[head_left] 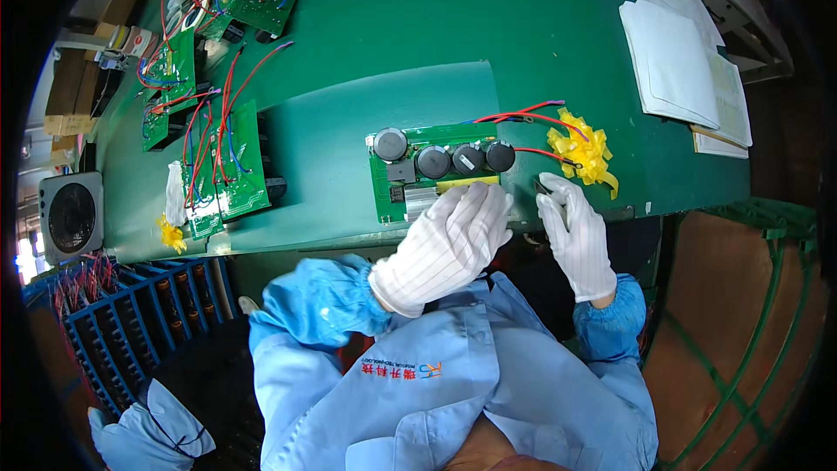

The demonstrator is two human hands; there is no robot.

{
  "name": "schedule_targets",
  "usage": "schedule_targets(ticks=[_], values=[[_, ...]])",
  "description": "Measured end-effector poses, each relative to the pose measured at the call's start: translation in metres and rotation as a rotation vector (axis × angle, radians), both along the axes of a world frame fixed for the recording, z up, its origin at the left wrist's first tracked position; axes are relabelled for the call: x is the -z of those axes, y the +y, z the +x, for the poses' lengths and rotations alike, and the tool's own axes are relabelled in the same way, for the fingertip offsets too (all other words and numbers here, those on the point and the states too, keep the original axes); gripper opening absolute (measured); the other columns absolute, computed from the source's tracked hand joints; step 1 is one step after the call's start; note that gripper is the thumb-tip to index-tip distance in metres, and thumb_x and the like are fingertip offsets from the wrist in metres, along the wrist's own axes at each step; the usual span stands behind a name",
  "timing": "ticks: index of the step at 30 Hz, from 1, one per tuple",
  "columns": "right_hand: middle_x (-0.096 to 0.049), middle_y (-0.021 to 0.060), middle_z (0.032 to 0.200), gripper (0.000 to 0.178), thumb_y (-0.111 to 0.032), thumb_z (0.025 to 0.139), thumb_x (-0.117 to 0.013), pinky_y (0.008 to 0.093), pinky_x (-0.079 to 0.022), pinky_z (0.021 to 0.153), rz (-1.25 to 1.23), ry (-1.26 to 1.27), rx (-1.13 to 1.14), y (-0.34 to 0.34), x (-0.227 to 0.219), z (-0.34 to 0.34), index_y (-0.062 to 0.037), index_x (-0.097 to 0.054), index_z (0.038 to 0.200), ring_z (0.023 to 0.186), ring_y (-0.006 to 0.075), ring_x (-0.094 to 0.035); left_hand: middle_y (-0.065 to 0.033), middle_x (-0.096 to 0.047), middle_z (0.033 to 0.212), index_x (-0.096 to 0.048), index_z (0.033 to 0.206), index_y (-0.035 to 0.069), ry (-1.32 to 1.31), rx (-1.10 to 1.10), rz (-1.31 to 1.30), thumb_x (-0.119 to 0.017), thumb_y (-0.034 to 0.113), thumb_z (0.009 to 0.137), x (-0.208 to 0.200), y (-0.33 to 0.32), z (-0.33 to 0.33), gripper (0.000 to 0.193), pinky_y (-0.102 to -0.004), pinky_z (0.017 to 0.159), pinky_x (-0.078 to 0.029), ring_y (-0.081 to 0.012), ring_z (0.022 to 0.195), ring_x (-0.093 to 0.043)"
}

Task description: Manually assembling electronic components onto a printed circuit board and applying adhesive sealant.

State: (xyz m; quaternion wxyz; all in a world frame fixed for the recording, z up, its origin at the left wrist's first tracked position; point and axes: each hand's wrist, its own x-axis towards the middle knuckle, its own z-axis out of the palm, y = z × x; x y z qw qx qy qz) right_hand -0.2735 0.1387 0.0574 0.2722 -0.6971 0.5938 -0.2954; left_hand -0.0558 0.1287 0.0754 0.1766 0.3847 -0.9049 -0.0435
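A green circuit board [427, 136] lies near the table's front edge, with several black round capacitors [433, 161], a silver finned heat sink [420, 201] and a yellow strip [468, 183] on it. My left hand [455, 231], in a white glove, closes over the board's near edge by the heat sink and covers part of it. Just right of the board, my gloved right hand [577, 240] has thumb and fingers pinched at a small dark thing I cannot make out. Red wires [523, 116] run from the board toward a bunch of yellow strips [580, 148].
More wired circuit boards [244, 161] lie at the left and far left of the green table [392, 26]. Papers [676, 61] rest at the far right. A fan-like grey box [71, 216] and a blue rack [144, 318] stand at the left, a green-framed brown panel [724, 323] at the right.
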Motion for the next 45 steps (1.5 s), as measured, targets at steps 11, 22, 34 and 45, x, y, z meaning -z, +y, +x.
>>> schedule_targets(ticks=[11, 22, 34, 45], values=[[-0.065, 0.0097, 0.089, 0.033, -0.018, 0.092, -0.067, 0.0368, -0.053, 0.059, -0.157, 0.18, -0.183, -0.008, 0.01, 0.006, -0.0069, -0.059, 0.122, 0.07, 0.0279, -0.066, -0.0096, -0.058, 0.121, -0.055, 0.133, 0.005, -0.195, -0.227, -0.173, -0.071, 0.026, 0.081, 0.043, 0.006, 0.001, 0.058, -0.0421, 0.098, -0.046, -0.0237, 0.104, -0.059], [-0.048, 0.0034, 0.072, 0.047, -0.027, 0.093, -0.064, 0.0349, -0.047, 0.049, -0.181, 0.476, -0.381, -0.015, 0.006, 0.012, -0.0185, -0.055, 0.138, 0.056, 0.0187, -0.056, 0.0005, -0.066, 0.107, -0.063, 0.119, 0.015, -0.063, -0.209, -0.251, -0.07, 0.016, 0.078, 0.059, 0.01, 0.011, 0.042, -0.038, 0.088, -0.048, -0.0165, 0.088, -0.062], [-0.042, 0.0012, 0.077, 0.062, -0.014, 0.08, -0.063, 0.0301, -0.042, 0.047, -0.369, 0.638, -0.448, -0.015, 0.03, 0.009, -0.0206, -0.055, 0.142, 0.057, 0.0133, -0.05, -0.0037, -0.064, 0.117, -0.063, 0.122, 0.013, -0.059, -0.093, -0.263, -0.071, 0.016, 0.081, 0.066, 0.01, 0.022, 0.042, -0.0349, 0.081, -0.05, -0.0164, 0.097, -0.066], [-0.039, 0.001, 0.069, 0.058, -0.009, 0.076, -0.063, 0.0308, -0.037, 0.047, -0.484, 0.519, -0.426, -0.025, 0.008, 0.02, -0.0232, -0.065, 0.132, 0.056, 0.0149, -0.047, -0.0051, -0.062, 0.11, -0.063, 0.12, 0.011, 0.009, -0.028, -0.425, -0.073, 0.012, 0.08, 0.075, 0.01, 0.027, 0.041, -0.0293, 0.07, -0.053, -0.0193, 0.099, -0.065]])
